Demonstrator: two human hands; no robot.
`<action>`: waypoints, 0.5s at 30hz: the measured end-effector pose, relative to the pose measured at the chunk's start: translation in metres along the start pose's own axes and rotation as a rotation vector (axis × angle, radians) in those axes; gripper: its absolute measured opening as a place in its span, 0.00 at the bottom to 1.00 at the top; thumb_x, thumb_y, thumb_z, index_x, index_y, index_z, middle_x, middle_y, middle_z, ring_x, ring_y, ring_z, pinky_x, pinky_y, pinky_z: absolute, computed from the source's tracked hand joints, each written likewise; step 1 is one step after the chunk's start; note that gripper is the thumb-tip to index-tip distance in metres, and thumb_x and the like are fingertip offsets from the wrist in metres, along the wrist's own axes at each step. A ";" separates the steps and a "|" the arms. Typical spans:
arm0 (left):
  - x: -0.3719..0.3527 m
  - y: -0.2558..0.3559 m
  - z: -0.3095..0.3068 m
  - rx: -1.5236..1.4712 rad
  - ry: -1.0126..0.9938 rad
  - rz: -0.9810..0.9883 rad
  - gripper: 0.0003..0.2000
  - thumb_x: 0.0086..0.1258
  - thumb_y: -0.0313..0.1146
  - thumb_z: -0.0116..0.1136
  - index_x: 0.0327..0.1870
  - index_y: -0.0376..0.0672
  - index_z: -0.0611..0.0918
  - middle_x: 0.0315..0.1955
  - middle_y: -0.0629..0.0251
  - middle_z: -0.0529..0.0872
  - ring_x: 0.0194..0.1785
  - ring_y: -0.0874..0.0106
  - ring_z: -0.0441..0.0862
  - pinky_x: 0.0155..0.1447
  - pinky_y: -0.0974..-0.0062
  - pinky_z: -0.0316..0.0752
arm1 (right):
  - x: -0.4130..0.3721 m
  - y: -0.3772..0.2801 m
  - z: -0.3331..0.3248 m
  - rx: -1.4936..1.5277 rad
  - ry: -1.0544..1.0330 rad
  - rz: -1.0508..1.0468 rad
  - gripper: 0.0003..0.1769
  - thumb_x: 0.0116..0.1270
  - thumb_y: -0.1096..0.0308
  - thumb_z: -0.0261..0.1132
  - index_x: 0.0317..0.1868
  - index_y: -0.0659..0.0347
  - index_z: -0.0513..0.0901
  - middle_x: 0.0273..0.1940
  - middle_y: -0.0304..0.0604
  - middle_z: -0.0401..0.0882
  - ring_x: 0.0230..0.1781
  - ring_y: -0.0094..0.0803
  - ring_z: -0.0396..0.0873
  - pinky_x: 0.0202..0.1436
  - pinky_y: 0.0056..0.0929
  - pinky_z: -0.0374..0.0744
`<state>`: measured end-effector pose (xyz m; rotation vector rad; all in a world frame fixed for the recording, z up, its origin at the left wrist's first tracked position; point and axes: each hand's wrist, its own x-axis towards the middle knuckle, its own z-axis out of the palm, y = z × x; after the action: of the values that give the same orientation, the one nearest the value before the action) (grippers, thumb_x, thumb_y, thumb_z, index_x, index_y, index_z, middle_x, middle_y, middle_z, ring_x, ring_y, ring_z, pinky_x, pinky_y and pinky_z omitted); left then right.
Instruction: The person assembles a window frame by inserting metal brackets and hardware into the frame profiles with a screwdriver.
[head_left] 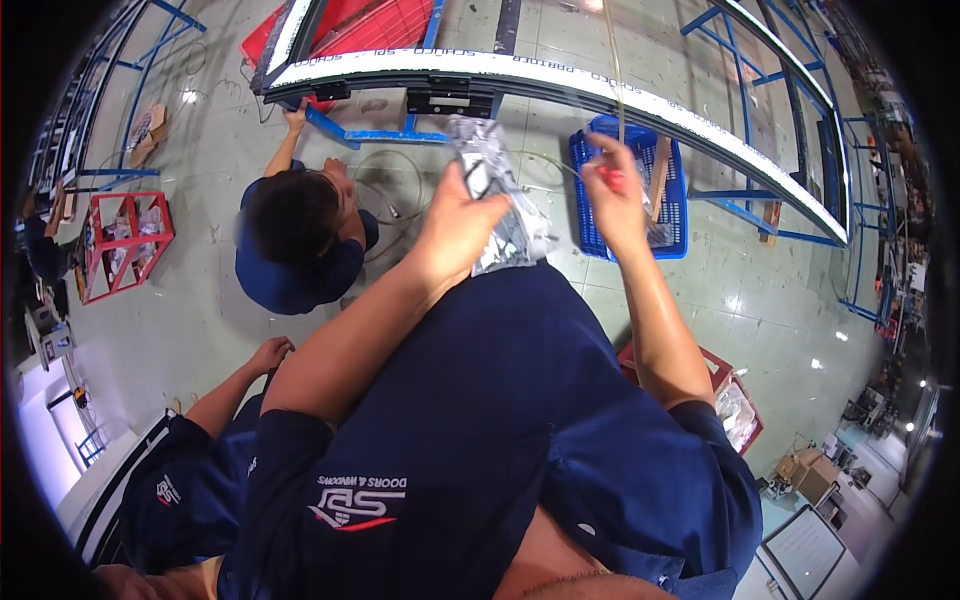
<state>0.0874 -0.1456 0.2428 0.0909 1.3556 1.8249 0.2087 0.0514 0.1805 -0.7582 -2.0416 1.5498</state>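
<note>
My left hand [462,222] is closed around a crinkled clear plastic bag [495,185] with dark and silvery pieces inside, held in front of my chest. My right hand [614,195] is raised over the blue basket [582,200]. Its fingers are curled round a small red object [613,180], blurred by motion, whose kind I cannot make out. Just beyond the bag runs a dark window frame [455,72] with white printed tape along it. Black hardware [450,100] is on the frame's near side.
A co-worker [300,240] crouches at the left, one hand at the frame's corner. Another person [190,470] stands close on my left. Blue trestles [390,136] support the frame. A red rack [125,245] stands far left, and a red bin [715,370] is by my right elbow.
</note>
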 end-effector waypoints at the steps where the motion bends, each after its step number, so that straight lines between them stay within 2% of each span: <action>1: 0.000 -0.004 -0.007 0.000 0.006 -0.006 0.21 0.67 0.16 0.58 0.61 0.38 0.74 0.46 0.65 0.84 0.48 0.75 0.83 0.55 0.70 0.80 | 0.000 0.019 0.009 -0.050 -0.074 0.042 0.22 0.73 0.79 0.63 0.66 0.59 0.78 0.39 0.33 0.77 0.37 0.18 0.74 0.44 0.19 0.76; 2: 0.003 -0.011 -0.017 -0.026 0.029 -0.019 0.21 0.67 0.16 0.58 0.60 0.38 0.73 0.47 0.64 0.84 0.48 0.74 0.83 0.55 0.70 0.80 | 0.001 0.036 0.026 -0.073 -0.060 -0.005 0.21 0.73 0.79 0.62 0.65 0.60 0.79 0.38 0.36 0.79 0.36 0.20 0.76 0.43 0.21 0.77; 3: 0.003 -0.013 -0.026 -0.050 0.051 -0.032 0.21 0.66 0.15 0.58 0.60 0.38 0.73 0.47 0.63 0.84 0.48 0.73 0.84 0.54 0.70 0.80 | 0.003 0.041 0.038 -0.133 -0.123 0.022 0.23 0.71 0.78 0.63 0.66 0.60 0.78 0.39 0.42 0.82 0.38 0.28 0.81 0.46 0.28 0.80; 6: -0.004 -0.008 -0.035 -0.070 0.070 -0.026 0.21 0.67 0.14 0.58 0.60 0.38 0.74 0.47 0.64 0.84 0.47 0.73 0.85 0.54 0.71 0.80 | 0.019 0.062 0.076 -0.189 -0.127 0.009 0.23 0.73 0.77 0.63 0.68 0.58 0.77 0.39 0.41 0.82 0.39 0.27 0.80 0.47 0.26 0.80; 8: -0.007 -0.005 -0.040 -0.068 0.075 -0.019 0.20 0.68 0.14 0.57 0.60 0.38 0.74 0.47 0.64 0.84 0.47 0.74 0.85 0.55 0.71 0.80 | 0.030 0.067 0.092 -0.242 -0.130 0.004 0.24 0.71 0.74 0.64 0.67 0.58 0.77 0.41 0.50 0.85 0.41 0.40 0.85 0.50 0.36 0.82; 9: -0.009 -0.004 -0.042 -0.041 0.087 0.000 0.20 0.68 0.15 0.57 0.60 0.38 0.74 0.47 0.65 0.84 0.47 0.74 0.85 0.55 0.72 0.80 | 0.034 0.070 0.097 -0.236 -0.126 0.007 0.24 0.71 0.74 0.64 0.67 0.58 0.77 0.41 0.50 0.85 0.41 0.40 0.85 0.50 0.36 0.82; 11: -0.011 -0.001 -0.048 0.013 0.112 0.040 0.19 0.69 0.15 0.57 0.60 0.38 0.75 0.46 0.66 0.84 0.48 0.75 0.84 0.55 0.72 0.80 | 0.043 0.074 0.105 -0.335 -0.079 0.011 0.24 0.71 0.72 0.63 0.66 0.57 0.77 0.44 0.56 0.86 0.45 0.51 0.87 0.53 0.42 0.82; 15: -0.011 -0.004 -0.053 -0.035 0.124 0.020 0.19 0.69 0.16 0.58 0.61 0.38 0.75 0.48 0.65 0.85 0.48 0.74 0.84 0.56 0.71 0.79 | 0.050 0.080 0.114 -0.341 -0.085 -0.015 0.23 0.70 0.71 0.63 0.66 0.57 0.78 0.45 0.58 0.87 0.46 0.54 0.87 0.53 0.44 0.83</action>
<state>0.0699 -0.1929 0.2218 -0.0280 1.4120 1.8963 0.1085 0.0209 0.0754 -0.8067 -2.4045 1.2584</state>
